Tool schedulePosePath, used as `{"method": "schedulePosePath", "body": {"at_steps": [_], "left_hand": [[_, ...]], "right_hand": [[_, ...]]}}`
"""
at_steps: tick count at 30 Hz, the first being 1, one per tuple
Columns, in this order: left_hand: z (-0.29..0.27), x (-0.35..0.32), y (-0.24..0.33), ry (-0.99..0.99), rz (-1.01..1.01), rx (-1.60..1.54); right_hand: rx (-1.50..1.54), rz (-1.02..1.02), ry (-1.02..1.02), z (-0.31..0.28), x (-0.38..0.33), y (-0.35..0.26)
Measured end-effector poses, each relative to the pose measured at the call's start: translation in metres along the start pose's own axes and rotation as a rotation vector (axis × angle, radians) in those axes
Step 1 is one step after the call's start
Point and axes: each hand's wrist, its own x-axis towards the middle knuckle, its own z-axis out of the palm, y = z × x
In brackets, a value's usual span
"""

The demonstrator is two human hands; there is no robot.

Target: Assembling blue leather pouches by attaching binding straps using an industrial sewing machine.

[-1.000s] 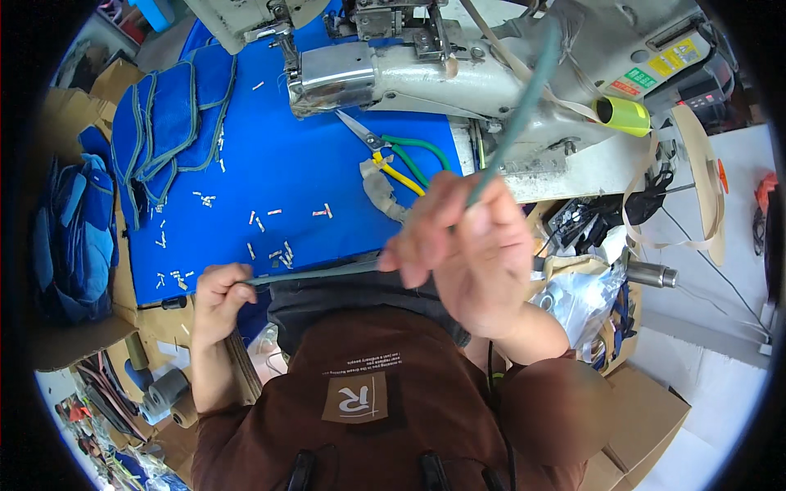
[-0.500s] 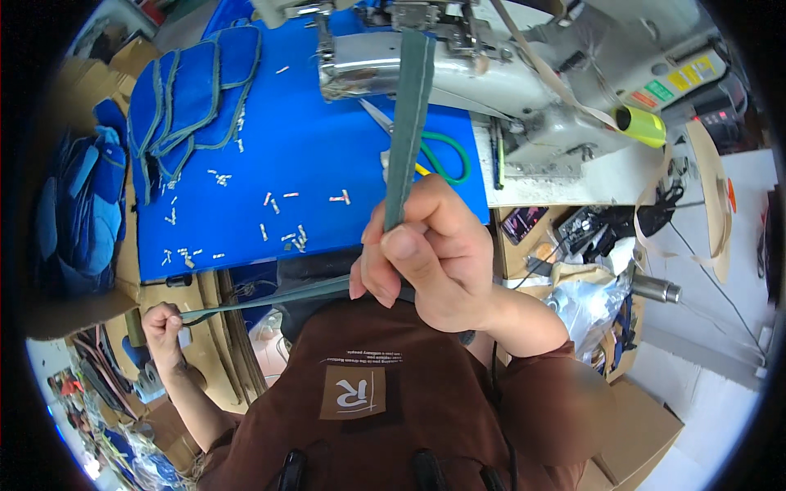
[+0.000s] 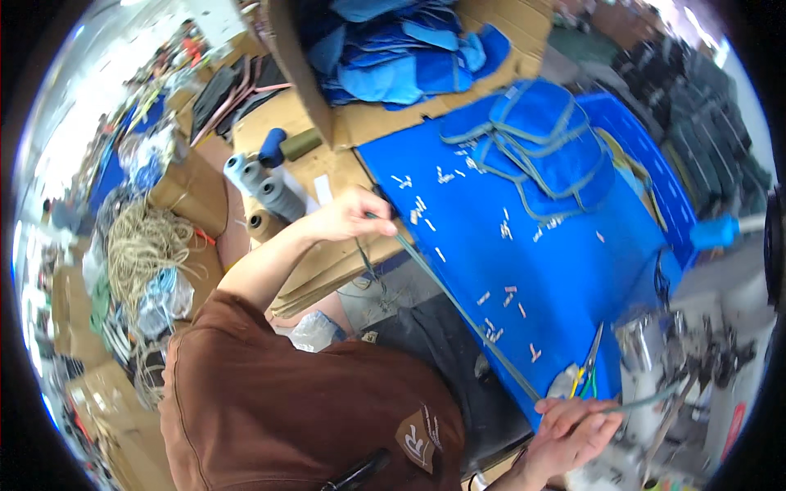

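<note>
A long grey-green fabric strip [image 3: 512, 370] is stretched diagonally along the near edge of the blue tabletop [image 3: 458, 237]. Its far left part is pinched in my left hand [image 3: 356, 217], with a loose tail hanging beneath. At the lower right, my right hand [image 3: 573, 434] is closed around the strip, which runs on toward the sewing machine [image 3: 688, 352]. Scissors [image 3: 591, 368] with green handles lie beside the right hand. Blue fabric pieces with grey-green edging [image 3: 540, 139] overlap on the tabletop, and small pale scraps are scattered there.
An open cardboard box [image 3: 532, 33] full of blue pieces stands at the far side. Thread cones [image 3: 278, 196] stand on a cardboard-covered surface at left, by a heap of rope [image 3: 147, 245]. A blue bin [image 3: 647, 164] sits beyond the tabletop.
The view has swung left, showing more of the box and thread cones. The strip stays in both hands; my right hand has lowered from in front of the machine.
</note>
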Motion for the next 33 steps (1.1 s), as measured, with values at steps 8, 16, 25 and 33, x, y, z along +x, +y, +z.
{"method": "schedulePosePath", "body": {"at_steps": [8, 16, 25, 33], "left_hand": [[-0.069, 0.129, -0.022, 0.532, 0.087, 0.869], [-0.130, 0.218, -0.156, 0.420, -0.175, 1.386], [-0.125, 0.185, -0.019, 0.874, 0.228, 0.869], [-0.091, 0.140, 0.133, 0.299, 0.363, -0.141]], "right_hand": [[-0.083, 0.179, -0.312, 0.005, 0.010, -0.007], [-0.083, 0.155, -0.229, -0.001, 0.011, 0.001], [-0.045, 0.306, -0.315, -0.007, 0.012, 0.006], [-0.040, 0.314, -0.358, -0.011, 0.009, -0.001]]}}
